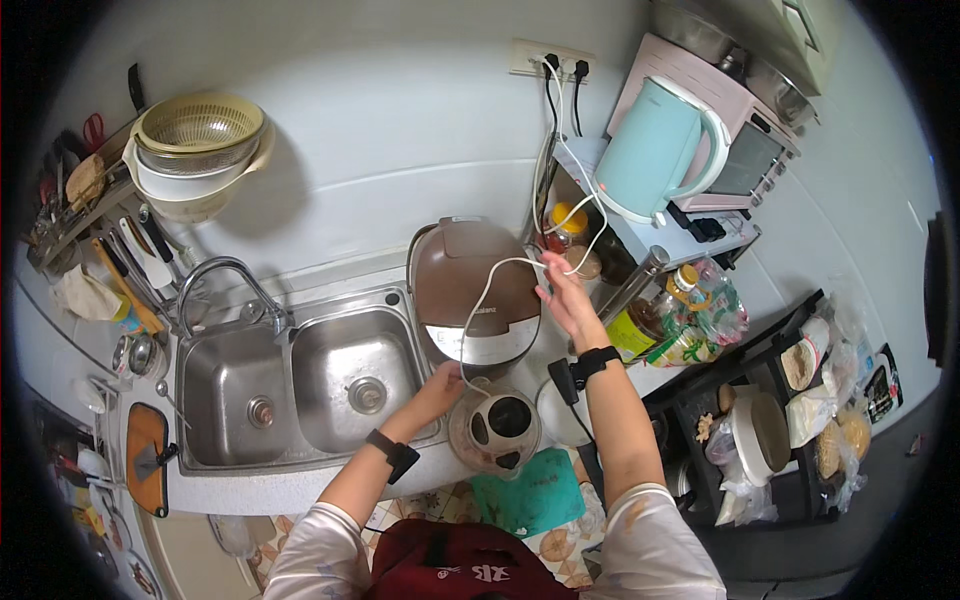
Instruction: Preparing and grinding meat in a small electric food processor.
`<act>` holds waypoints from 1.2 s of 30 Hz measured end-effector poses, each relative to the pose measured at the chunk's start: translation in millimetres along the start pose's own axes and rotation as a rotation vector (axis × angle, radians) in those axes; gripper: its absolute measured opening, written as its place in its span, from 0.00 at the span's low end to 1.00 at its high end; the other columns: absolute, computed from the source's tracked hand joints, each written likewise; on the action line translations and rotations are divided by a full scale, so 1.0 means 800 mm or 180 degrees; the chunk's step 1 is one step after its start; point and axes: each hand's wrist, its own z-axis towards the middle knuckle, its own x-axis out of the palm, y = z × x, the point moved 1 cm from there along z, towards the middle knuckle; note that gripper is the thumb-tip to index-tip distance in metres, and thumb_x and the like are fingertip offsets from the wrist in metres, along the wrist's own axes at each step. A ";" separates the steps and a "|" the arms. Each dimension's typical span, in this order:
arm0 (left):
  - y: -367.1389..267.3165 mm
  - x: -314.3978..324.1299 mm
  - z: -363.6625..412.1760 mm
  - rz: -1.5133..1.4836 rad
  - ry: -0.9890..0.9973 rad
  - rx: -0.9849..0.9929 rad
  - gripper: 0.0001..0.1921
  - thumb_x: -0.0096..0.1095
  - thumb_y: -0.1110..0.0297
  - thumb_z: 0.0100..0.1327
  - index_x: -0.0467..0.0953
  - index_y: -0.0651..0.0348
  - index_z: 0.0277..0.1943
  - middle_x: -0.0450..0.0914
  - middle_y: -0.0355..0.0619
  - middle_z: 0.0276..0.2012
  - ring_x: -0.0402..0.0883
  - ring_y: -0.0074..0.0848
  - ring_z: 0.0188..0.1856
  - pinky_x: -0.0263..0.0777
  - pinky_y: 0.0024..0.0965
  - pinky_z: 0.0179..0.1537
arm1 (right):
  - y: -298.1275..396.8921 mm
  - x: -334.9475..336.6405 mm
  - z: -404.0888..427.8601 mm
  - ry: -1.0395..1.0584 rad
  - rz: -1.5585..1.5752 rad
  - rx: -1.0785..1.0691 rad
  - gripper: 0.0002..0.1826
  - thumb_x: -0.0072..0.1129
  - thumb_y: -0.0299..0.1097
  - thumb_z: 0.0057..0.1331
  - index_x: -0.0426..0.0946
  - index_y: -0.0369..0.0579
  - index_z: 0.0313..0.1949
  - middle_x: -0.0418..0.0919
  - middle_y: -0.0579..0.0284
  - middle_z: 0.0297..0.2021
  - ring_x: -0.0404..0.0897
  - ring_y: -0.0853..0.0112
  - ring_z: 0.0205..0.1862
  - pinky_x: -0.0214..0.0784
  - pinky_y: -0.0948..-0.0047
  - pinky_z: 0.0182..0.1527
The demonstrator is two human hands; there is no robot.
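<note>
My right hand (566, 296) is raised at the right side of a brown rice cooker (476, 274). A white power cord (491, 274) runs between its fingers, while the thumb stands apart. From there the cord loops down to an electric food chopper (495, 431) with a white motor top and a clear bowl, on the counter in front of the cooker. My left hand (442, 390) is at the chopper's upper left, beside the cord's lower end. Its fingertips are bent, and whether they grip anything cannot be made out.
On the left is a double steel sink (367, 352) with a faucet (225, 262). A blue electric kettle (649, 150) stands on a shelf to the right, by a pink toaster oven (739, 165). Cords hang from the wall socket (551, 60). A white lid or plate (559, 412) lies beside the chopper.
</note>
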 end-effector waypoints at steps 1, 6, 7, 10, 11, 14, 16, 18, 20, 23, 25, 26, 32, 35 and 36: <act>0.000 0.002 0.001 0.0012 0.0070 0.0048 0.18 0.47 0.74 0.58 0.57 0.63 0.51 0.69 0.47 0.41 0.67 0.24 0.42 0.63 0.24 0.42 | -0.001 -0.003 -0.001 0.0018 0.0015 0.0013 0.18 0.46 0.40 0.60 0.60 0.46 0.47 0.67 0.63 0.45 0.65 0.72 0.47 0.54 0.71 0.49; -0.023 -0.002 0.002 0.0291 0.0589 -0.0091 0.23 0.40 0.78 0.58 0.51 0.60 0.58 0.67 0.48 0.47 0.66 0.25 0.46 0.60 0.23 0.46 | 0.027 -0.077 -0.048 -0.0636 -0.0480 -0.0327 0.12 0.35 0.40 0.64 0.62 0.45 0.33 0.72 0.57 0.32 0.71 0.73 0.37 0.66 0.74 0.40; -0.022 -0.002 0.002 0.0687 0.0745 -0.0487 0.25 0.38 0.80 0.58 0.49 0.59 0.59 0.66 0.48 0.49 0.66 0.26 0.47 0.59 0.23 0.47 | 0.044 -0.096 -0.064 -0.0883 -0.0797 -0.0351 0.13 0.34 0.41 0.65 0.61 0.45 0.30 0.69 0.63 0.23 0.70 0.77 0.24 0.68 0.76 0.36; -0.001 0.001 0.012 0.0481 0.0989 -0.0240 0.25 0.35 0.82 0.58 0.49 0.58 0.60 0.66 0.48 0.49 0.65 0.26 0.48 0.58 0.23 0.47 | 0.077 -0.149 -0.092 -0.0648 -0.1326 -0.0346 0.11 0.41 0.40 0.62 0.58 0.47 0.27 0.58 0.68 0.16 0.62 0.79 0.17 0.67 0.78 0.26; 0.003 0.005 0.012 0.0481 0.0993 -0.0247 0.25 0.35 0.82 0.58 0.49 0.58 0.60 0.66 0.48 0.49 0.65 0.26 0.48 0.58 0.23 0.47 | 0.081 -0.163 -0.095 -0.0597 -0.1769 -0.0264 0.10 0.43 0.38 0.62 0.59 0.46 0.29 0.59 0.68 0.16 0.63 0.79 0.17 0.67 0.78 0.25; -0.003 0.021 0.012 -0.0384 0.0969 0.0364 0.26 0.35 0.83 0.57 0.48 0.57 0.60 0.66 0.48 0.49 0.65 0.24 0.48 0.58 0.22 0.46 | 0.076 -0.166 -0.093 -0.0690 -0.2623 -0.0545 0.07 0.46 0.33 0.59 0.61 0.44 0.32 0.60 0.66 0.17 0.63 0.78 0.18 0.64 0.78 0.25; 0.002 0.033 0.019 0.0133 0.0722 -0.0085 0.23 0.40 0.82 0.54 0.61 0.55 0.54 0.74 0.47 0.39 0.70 0.25 0.41 0.63 0.24 0.42 | 0.046 -0.187 -0.081 -0.0795 -0.3128 -0.0849 0.09 0.49 0.30 0.56 0.62 0.42 0.35 0.63 0.64 0.18 0.64 0.76 0.20 0.60 0.78 0.25; 0.009 0.030 0.030 0.0450 0.1131 -0.0246 0.23 0.38 0.83 0.55 0.58 0.57 0.55 0.70 0.47 0.44 0.67 0.22 0.44 0.61 0.23 0.45 | 0.012 -0.175 -0.073 -0.0813 -0.3136 -0.0778 0.14 0.53 0.29 0.52 0.62 0.40 0.37 0.65 0.64 0.20 0.64 0.76 0.22 0.60 0.77 0.27; 0.005 0.034 0.037 0.0752 0.1611 -0.0397 0.24 0.36 0.84 0.56 0.55 0.59 0.57 0.66 0.46 0.50 0.64 0.20 0.47 0.58 0.23 0.48 | -0.039 -0.187 -0.070 -0.1219 -0.2607 -0.1099 0.16 0.55 0.29 0.50 0.62 0.40 0.37 0.64 0.66 0.22 0.64 0.77 0.25 0.60 0.78 0.28; -0.010 0.029 0.026 0.0423 0.1444 -0.0493 0.21 0.37 0.83 0.56 0.60 0.62 0.54 0.68 0.44 0.47 0.66 0.22 0.44 0.61 0.24 0.47 | -0.094 -0.183 -0.094 -0.1401 -0.2592 0.0051 0.19 0.56 0.34 0.51 0.64 0.41 0.41 0.67 0.65 0.26 0.67 0.75 0.30 0.62 0.77 0.32; -0.001 0.010 -0.006 -0.0067 0.0631 0.0214 0.21 0.39 0.82 0.55 0.58 0.64 0.54 0.70 0.44 0.42 0.69 0.24 0.41 0.62 0.25 0.45 | -0.128 -0.150 -0.127 -0.0347 -0.2202 0.0656 0.19 0.53 0.38 0.54 0.65 0.42 0.42 0.69 0.64 0.29 0.69 0.75 0.31 0.64 0.76 0.31; 0.005 0.003 -0.028 -0.0064 0.0569 0.0193 0.21 0.39 0.82 0.55 0.58 0.64 0.54 0.70 0.44 0.42 0.69 0.24 0.41 0.62 0.25 0.45 | -0.133 -0.122 -0.146 0.0051 -0.1946 0.1028 0.18 0.51 0.40 0.56 0.65 0.42 0.43 0.69 0.64 0.29 0.69 0.76 0.30 0.64 0.77 0.30; 0.017 0.048 -0.112 0.0002 0.0211 -0.1206 0.19 0.46 0.71 0.59 0.56 0.65 0.53 0.70 0.47 0.37 0.72 0.26 0.35 0.70 0.27 0.35 | -0.143 -0.089 -0.174 0.0777 -0.1780 0.1583 0.15 0.45 0.40 0.60 0.65 0.44 0.42 0.70 0.63 0.30 0.69 0.78 0.24 0.64 0.81 0.23; 0.040 0.054 -0.108 -0.0470 -0.0256 -0.1706 0.17 0.48 0.66 0.59 0.61 0.67 0.48 0.71 0.48 0.35 0.73 0.24 0.29 0.72 0.25 0.28 | -0.147 -0.079 -0.178 0.0821 -0.1848 0.1430 0.15 0.43 0.40 0.61 0.63 0.43 0.41 0.68 0.63 0.27 0.68 0.78 0.21 0.63 0.81 0.20; 0.031 0.053 -0.104 -0.0492 -0.0337 -0.1645 0.16 0.48 0.67 0.59 0.62 0.68 0.46 0.71 0.47 0.33 0.73 0.24 0.27 0.72 0.25 0.26 | -0.150 -0.080 -0.180 0.0788 -0.1867 0.1298 0.14 0.42 0.40 0.61 0.62 0.43 0.40 0.67 0.63 0.25 0.67 0.78 0.19 0.64 0.80 0.19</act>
